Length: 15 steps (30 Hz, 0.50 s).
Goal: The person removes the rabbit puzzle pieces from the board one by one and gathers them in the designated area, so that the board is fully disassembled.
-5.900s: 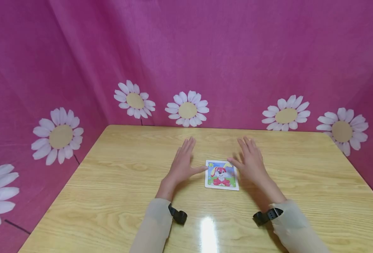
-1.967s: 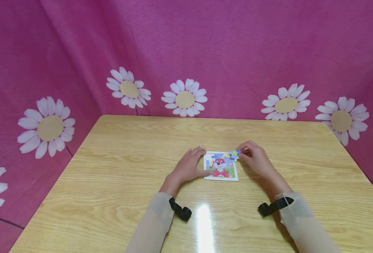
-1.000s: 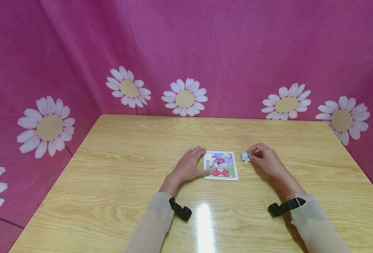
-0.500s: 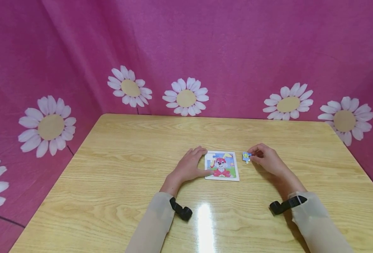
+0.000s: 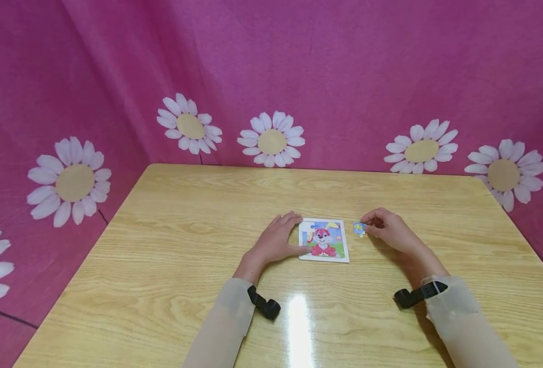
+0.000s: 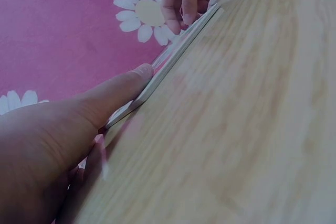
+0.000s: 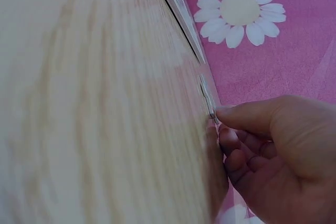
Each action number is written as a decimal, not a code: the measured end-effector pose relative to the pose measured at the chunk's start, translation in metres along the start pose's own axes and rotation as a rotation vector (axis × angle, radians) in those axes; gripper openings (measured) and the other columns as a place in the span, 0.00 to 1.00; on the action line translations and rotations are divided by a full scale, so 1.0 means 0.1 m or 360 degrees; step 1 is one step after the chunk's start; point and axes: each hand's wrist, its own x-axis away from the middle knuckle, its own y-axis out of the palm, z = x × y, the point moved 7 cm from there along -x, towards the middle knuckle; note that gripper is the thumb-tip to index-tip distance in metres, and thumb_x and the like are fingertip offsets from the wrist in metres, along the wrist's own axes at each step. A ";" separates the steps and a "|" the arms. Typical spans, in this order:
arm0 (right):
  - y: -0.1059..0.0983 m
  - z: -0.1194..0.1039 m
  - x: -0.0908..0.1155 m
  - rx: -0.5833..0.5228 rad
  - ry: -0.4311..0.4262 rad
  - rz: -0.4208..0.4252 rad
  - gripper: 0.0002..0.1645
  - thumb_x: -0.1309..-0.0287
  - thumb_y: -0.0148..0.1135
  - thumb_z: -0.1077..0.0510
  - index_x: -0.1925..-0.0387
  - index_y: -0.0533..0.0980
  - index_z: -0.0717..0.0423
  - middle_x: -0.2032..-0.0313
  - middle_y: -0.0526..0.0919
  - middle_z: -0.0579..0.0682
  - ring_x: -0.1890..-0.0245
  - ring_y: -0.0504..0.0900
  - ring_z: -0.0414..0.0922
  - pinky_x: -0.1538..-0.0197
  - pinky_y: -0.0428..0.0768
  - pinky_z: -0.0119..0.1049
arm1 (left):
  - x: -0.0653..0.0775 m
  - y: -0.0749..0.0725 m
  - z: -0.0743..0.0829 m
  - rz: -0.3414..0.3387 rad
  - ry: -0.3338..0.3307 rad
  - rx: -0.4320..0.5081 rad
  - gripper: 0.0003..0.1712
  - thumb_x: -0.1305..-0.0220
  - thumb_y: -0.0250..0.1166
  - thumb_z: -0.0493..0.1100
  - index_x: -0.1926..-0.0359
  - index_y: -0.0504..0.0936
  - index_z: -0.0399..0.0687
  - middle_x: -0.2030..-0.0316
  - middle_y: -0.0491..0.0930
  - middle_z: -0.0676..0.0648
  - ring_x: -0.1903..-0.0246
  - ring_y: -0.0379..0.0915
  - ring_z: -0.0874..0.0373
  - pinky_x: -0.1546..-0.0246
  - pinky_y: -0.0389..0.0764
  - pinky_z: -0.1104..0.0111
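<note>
A square jigsaw puzzle [image 5: 326, 248] with a red rabbit and a white frame lies flat on the table. Its upper left corner has a white gap. My left hand [image 5: 276, 240] rests at its left side, with the straight thumb on the lower left of the board and the fingers at the upper left corner. In the left wrist view, that thumb [image 6: 126, 85] presses on the board's top. Right of the board, my right hand [image 5: 385, 229] pinches a blue puzzle piece [image 5: 359, 228] with a yellow print between thumb and fingers. The piece [image 7: 207, 97] is low at the tabletop, seen edge-on in the right wrist view.
The wooden table [image 5: 170, 245] reaches back to a pink curtain [image 5: 336, 76] with white daisies. A bright light reflection [image 5: 300, 327] shines near the front. Each wrist wears a black camera strap [image 5: 264, 304].
Earlier both hands hovered open over the full puzzle. Since then the left hand has settled on the board, and the right hand has carried the corner piece rightward, off the puzzle; lately little moves.
</note>
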 end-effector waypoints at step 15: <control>0.15 -0.29 -0.07 -0.0104 -0.0173 0.0065 0.12 0.41 0.66 0.63 0.56 0.77 0.64 0.61 0.80 0.59 0.67 0.72 0.36 0.67 0.72 0.25 | 0.00 -0.01 0.02 0.0018 0.0039 -0.0015 0.50 0.45 0.69 0.66 0.28 0.63 0.50 0.26 0.60 0.50 0.23 0.46 0.57 0.21 0.43 0.62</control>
